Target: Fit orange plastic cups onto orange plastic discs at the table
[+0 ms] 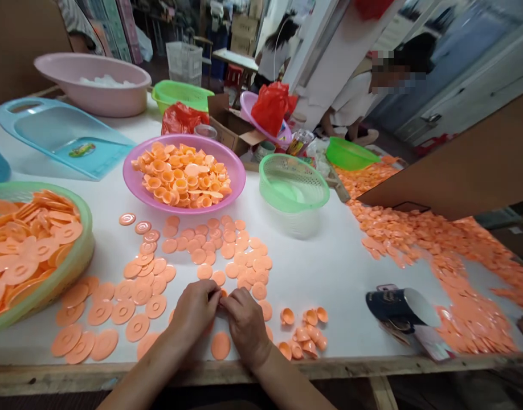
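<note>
Near the table's front edge, my left hand (196, 307) and my right hand (246, 323) meet, fingertips pinched together. A small orange plastic piece (223, 292) shows between them; the fingers hide most of it, so its shape cannot be made out. Flat orange plastic discs (137, 327) lie spread around and beyond my hands, larger ones at left and smaller ones further back. One disc (220, 345) lies between my forearms. Right of my right hand is a small group of orange toy cups (303, 335), some upright and some tipped over.
A pink bowl (238, 173) holds orange cups and other small pieces. At left stands a green basin (89, 233) of orange discs; behind it, a blue scoop (86, 165). A green colander (293, 199), a dark paper cup (387, 307) and heaped orange pieces (470, 302) lie rightward. Other people are beyond.
</note>
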